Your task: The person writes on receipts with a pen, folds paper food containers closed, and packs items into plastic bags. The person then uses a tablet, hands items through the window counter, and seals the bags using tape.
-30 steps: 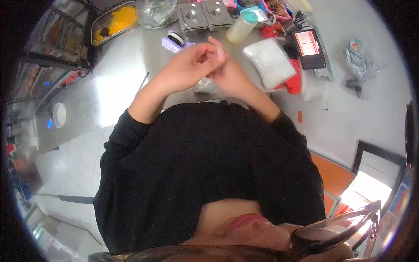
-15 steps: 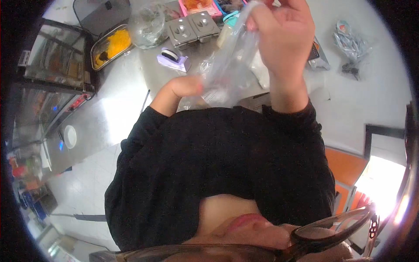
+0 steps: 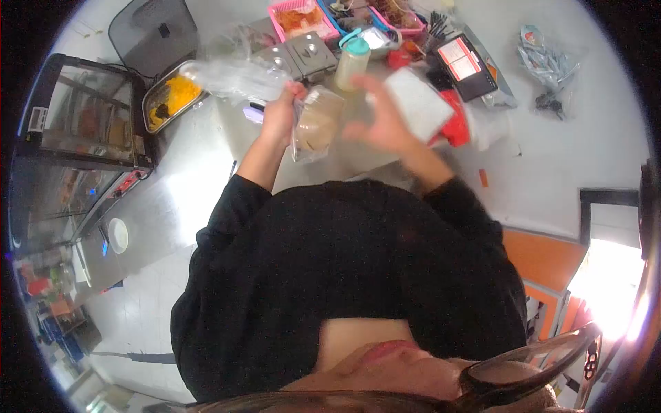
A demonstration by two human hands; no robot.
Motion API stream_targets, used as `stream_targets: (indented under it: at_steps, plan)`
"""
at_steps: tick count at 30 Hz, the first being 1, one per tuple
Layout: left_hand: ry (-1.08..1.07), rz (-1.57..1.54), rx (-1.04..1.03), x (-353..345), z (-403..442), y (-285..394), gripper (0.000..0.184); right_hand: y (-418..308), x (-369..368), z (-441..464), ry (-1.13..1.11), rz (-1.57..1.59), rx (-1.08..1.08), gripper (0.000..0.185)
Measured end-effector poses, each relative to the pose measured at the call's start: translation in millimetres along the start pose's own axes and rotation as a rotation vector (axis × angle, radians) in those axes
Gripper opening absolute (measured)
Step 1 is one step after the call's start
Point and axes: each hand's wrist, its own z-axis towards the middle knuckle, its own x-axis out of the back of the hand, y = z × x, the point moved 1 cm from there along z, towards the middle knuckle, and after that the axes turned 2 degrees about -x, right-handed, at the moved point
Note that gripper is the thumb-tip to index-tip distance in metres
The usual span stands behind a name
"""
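Note:
My left hand (image 3: pixel 279 117) is closed on a clear plastic bag (image 3: pixel 237 79), whose blurred length stretches out to the left over the counter. Just right of that hand is a clear packet (image 3: pixel 319 124) with something pale brown inside; whether it is part of the same bag I cannot tell. My right hand (image 3: pixel 384 124), smeared by motion, has its fingers spread and holds nothing. It is beside a white folded pack (image 3: pixel 420 103) and below a bottle with a turquoise lid (image 3: pixel 353 65). A lilac object (image 3: pixel 253 114) is partly hidden behind my left hand.
A metal tray (image 3: pixel 146 113) of yellow food sits at the left beside a glass-fronted cabinet (image 3: pixel 86 110). Lidded steel containers (image 3: pixel 310 55) and a pink basket (image 3: pixel 303 20) stand at the back. On the right are a black device (image 3: pixel 475 79) and bagged items (image 3: pixel 547 62).
My right hand has come down from high in the view and let go of the plastic. My left hand has risen with the bag, which now stretches leftward. The view has shifted slightly.

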Motion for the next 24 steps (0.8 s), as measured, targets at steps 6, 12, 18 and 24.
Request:
stream_targets:
  at_steps: [6,12,18,24]
  plan:
    - [0.154,0.213,0.156,-49,-21,36,0.028,-4,-44,-21,0.083,0.219,-0.062,0.102]
    - [-0.747,1.262,-1.137,-69,-15,36,0.022,85,-66,-71,-0.337,1.627,-0.721,0.048]
    - [-0.698,1.309,-0.625,-37,-11,-21,0.026,172,-53,-106,-0.38,0.841,-1.148,0.031]
    - [-0.077,1.708,-0.218,43,-9,-138,0.026,348,130,-80,0.088,-0.79,-0.662,0.036]
